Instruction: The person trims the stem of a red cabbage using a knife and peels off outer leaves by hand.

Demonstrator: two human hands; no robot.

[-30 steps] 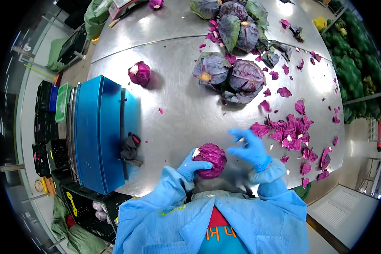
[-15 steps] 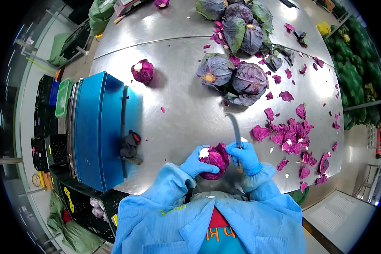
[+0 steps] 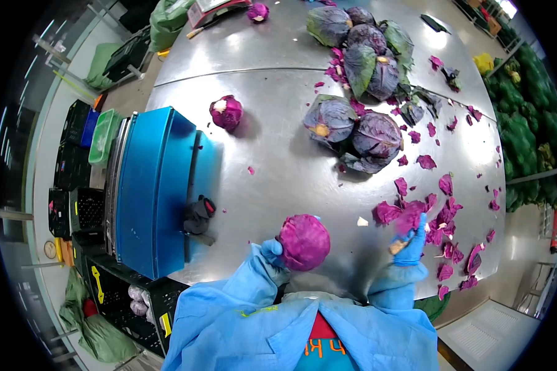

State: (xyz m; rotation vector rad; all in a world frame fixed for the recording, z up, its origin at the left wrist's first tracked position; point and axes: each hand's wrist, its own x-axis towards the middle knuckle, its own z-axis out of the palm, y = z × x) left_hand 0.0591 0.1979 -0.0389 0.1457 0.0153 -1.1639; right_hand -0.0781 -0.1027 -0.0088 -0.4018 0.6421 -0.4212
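A round red cabbage (image 3: 305, 242) rests in my gloved left hand (image 3: 273, 253), its smooth purple side facing up and most of my fingers hidden beneath it. To the right, my gloved right hand (image 3: 410, 245) is closed around the knife handle (image 3: 397, 247); the blade cannot be made out. A blurred purple leaf shows at that hand, beside the pile of loose purple leaves (image 3: 442, 216). A small pale piece (image 3: 362, 222) lies on the steel table (image 3: 260, 185) between my hands.
Untrimmed cabbages (image 3: 377, 135) stand ahead, with more behind. A trimmed cabbage (image 3: 226, 113) sits at the left, near a blue box (image 3: 158, 191) and a dark cloth (image 3: 199, 215). Black crates (image 3: 124, 303) stand lower left. Green net sacks (image 3: 526, 123) are at the far right.
My right hand has moved right, away from the cabbage, with the knife. The cabbage has turned in my left hand, its pale cut patch now out of sight. The whole view has shifted slightly.
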